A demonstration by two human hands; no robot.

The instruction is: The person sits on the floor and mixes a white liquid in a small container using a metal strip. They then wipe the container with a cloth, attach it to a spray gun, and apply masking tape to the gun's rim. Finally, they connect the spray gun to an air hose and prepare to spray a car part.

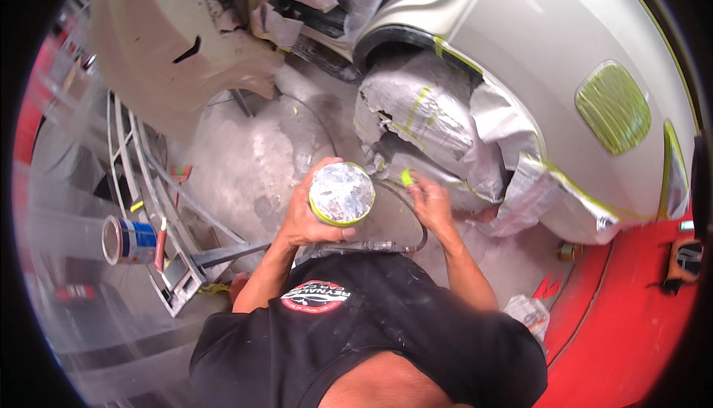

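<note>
In front of my chest, my left hand (299,215) wraps round a can-like round container (342,194). Its top looks silvery and smeared, and yellow-green tape rings its edge. What lies beneath the top is hidden. To its right, my right hand (431,201) is closed, slightly blurred, with a small piece of yellow-green tape (407,177) between the fingers. The two hands are apart. Below the container, close to my shirt, a hose (422,241) with a metal fitting (364,247) runs across.
A pale car body (535,29) with a tape-covered fuel door (613,107) and a paper-wrapped wheel (423,107) stands ahead. A detached panel (148,44) is at upper left. A blue paint can (134,241) sits by a metal stand (137,177). Red flooring (616,319) lies right.
</note>
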